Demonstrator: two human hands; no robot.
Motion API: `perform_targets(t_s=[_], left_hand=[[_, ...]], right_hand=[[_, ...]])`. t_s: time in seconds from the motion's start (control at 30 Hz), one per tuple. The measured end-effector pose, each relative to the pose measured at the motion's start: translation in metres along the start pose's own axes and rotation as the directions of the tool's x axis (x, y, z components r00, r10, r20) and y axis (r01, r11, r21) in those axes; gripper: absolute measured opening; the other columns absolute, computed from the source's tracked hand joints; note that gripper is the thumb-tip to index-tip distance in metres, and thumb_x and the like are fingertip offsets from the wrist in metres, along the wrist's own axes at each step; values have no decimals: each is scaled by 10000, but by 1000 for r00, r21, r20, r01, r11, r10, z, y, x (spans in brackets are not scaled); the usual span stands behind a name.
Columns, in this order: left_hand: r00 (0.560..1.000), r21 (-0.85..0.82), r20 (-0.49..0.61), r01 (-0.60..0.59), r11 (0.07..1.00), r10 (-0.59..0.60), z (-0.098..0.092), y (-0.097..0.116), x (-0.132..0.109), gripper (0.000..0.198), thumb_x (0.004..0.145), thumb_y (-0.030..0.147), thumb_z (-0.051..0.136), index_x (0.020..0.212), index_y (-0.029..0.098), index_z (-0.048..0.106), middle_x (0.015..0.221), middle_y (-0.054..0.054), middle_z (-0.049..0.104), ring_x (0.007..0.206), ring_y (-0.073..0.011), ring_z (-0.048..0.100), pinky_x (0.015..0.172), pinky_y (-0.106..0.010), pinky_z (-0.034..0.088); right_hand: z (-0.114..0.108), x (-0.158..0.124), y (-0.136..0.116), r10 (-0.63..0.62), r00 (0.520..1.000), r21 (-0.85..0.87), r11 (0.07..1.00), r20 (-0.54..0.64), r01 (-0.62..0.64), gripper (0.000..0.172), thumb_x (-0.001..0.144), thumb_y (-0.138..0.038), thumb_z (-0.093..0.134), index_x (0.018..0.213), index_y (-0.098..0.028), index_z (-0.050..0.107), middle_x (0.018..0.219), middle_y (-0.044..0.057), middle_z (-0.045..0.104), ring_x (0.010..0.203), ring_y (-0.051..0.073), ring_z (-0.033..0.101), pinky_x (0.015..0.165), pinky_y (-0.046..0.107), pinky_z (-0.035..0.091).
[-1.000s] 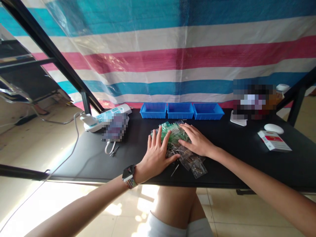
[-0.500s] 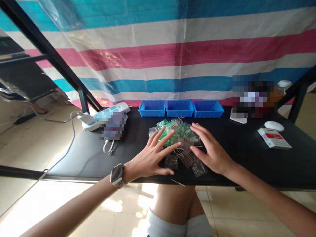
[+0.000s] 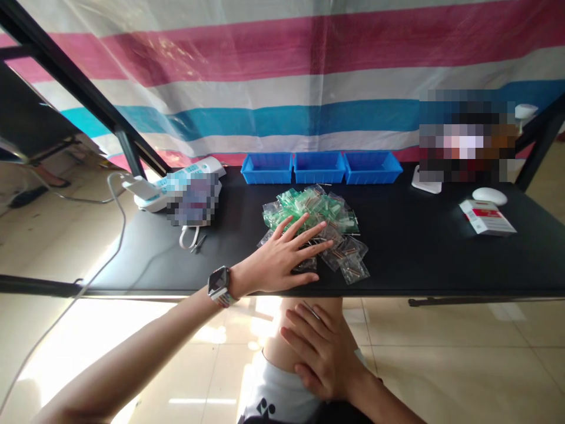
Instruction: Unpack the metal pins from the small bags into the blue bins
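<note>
A pile of small clear and green plastic packets [image 3: 309, 206] lies on the black table, with thin metal pieces among them. My left hand [image 3: 286, 253], a watch on its wrist, rests palm down with fingers spread over the near side of the pile. Several clear packets [image 3: 353, 266] holding small copper-coloured parts lie right of its fingertips. Below the table edge, over my thigh, is my right hand [image 3: 324, 347], its fingers stretched out and slightly apart. A thin metal pin [image 3: 311, 311] shows by its fingertips; whether it is gripped, I cannot tell.
Three blue bins [image 3: 320, 169] stand in a row behind the pile. At left are a power strip [image 3: 188, 176] with a cable and small metal pieces [image 3: 198, 244]. A white mouse [image 3: 489, 196] and a small white-and-red box [image 3: 488, 218] lie at right.
My right hand has left the pile and moved down below the table edge. The metal pin from the front edge now shows by its fingers. My left hand stays spread at the pile.
</note>
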State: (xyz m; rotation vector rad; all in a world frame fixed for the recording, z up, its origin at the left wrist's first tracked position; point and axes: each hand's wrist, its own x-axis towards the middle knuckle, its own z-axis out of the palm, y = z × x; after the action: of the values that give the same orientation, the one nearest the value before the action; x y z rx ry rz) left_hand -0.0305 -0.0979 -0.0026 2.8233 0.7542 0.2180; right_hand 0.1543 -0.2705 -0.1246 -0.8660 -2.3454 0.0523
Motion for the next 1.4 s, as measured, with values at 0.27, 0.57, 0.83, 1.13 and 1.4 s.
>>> perform_targets(t_s=[0.27, 0.57, 0.83, 1.13, 1.4], left_hand=[[1000, 14, 5, 4, 1000, -4, -1, 1, 0, 736, 1048, 655, 535, 1713, 408, 342, 1833, 16, 180, 1692, -424, 144, 1361, -666, 132], [1000, 30, -10, 7, 1000, -7, 0, 0, -1, 752, 1040, 655, 555, 1717, 418, 327, 1836, 15, 163, 1690, -422, 157, 1362, -665, 138], [999, -6, -34, 7, 1000, -7, 2, 1, 0, 785, 1030, 681, 556, 1712, 337, 377, 1820, -43, 230, 1685, -427, 176, 1364, -664, 148], [997, -66, -60, 43, 997, -47, 2, -2, 0, 851, 1005, 666, 616, 1729, 314, 338, 1822, -73, 230, 1684, -432, 179, 1359, -672, 170], [967, -344, -203, 76, 936, -154, -22, -13, 0, 638, 1061, 588, 558, 1629, 301, 519, 1794, -71, 322, 1637, -356, 346, 1338, -534, 347]], right_hand=[[-16, 4, 1, 8, 986, 105, 994, -165, 10, 661, 894, -200, 542, 1540, -65, 567, 1383, 161, 759, 1374, 337, 686, 1117, 537, 623], [-83, 33, 17, 44, 980, 163, 987, -195, -12, 817, 911, -86, 549, 1706, -154, 370, 1513, 151, 674, 1435, 362, 630, 1069, 546, 667], [-75, 61, 61, 266, 963, -154, 954, 39, -257, 713, 1070, -281, 522, 1735, -135, 308, 1762, 155, 303, 1631, 382, 349, 1312, 605, 414], [-79, 71, 57, 391, 917, -147, 914, 74, -378, 627, 1080, -247, 487, 1697, -170, 409, 1799, 141, 239, 1682, 388, 202, 1342, 680, 295], [-91, 56, 68, 406, 910, -107, 904, -89, -414, 758, 1044, -219, 568, 1743, -325, 295, 1774, 93, 355, 1649, 397, 319, 1306, 706, 358]])
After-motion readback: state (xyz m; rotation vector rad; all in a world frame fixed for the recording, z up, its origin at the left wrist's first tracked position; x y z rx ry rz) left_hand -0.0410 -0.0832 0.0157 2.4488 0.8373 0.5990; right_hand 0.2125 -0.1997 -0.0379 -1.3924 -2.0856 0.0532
